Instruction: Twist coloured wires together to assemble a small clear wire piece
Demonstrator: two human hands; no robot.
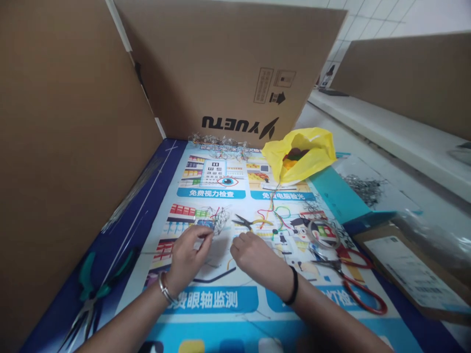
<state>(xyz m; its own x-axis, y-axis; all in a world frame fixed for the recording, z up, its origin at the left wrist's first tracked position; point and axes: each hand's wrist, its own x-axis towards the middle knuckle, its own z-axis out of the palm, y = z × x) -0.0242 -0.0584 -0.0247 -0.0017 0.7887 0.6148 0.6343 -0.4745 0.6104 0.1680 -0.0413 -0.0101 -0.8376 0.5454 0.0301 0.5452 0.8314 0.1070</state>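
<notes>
My left hand (pixel 190 256), with a metal bangle at the wrist, is closed in a pinch. A thin wire (pixel 150 253) sticks out past its outer side and seems to run into the grip. Just beyond its fingertips is a loose tangle of fine wire (pixel 221 219). My right hand (pixel 255 257), a black band on its wrist, is closed, knuckles up; anything inside its fingers is hidden. Small yellow-handled pliers (pixel 253 222) lie just beyond it. Red, green and yellow cords (pixel 277 213) lie past the pliers.
Red-handled scissors (pixel 348 274) and a tape roll (pixel 324 233) lie right; green-handled pliers (pixel 90 294) lie left. A yellow bag (pixel 316 152) stands at the back right. Cardboard panels (pixel 221 63) wall the back and left. A labelled box (pixel 412 269) sits right.
</notes>
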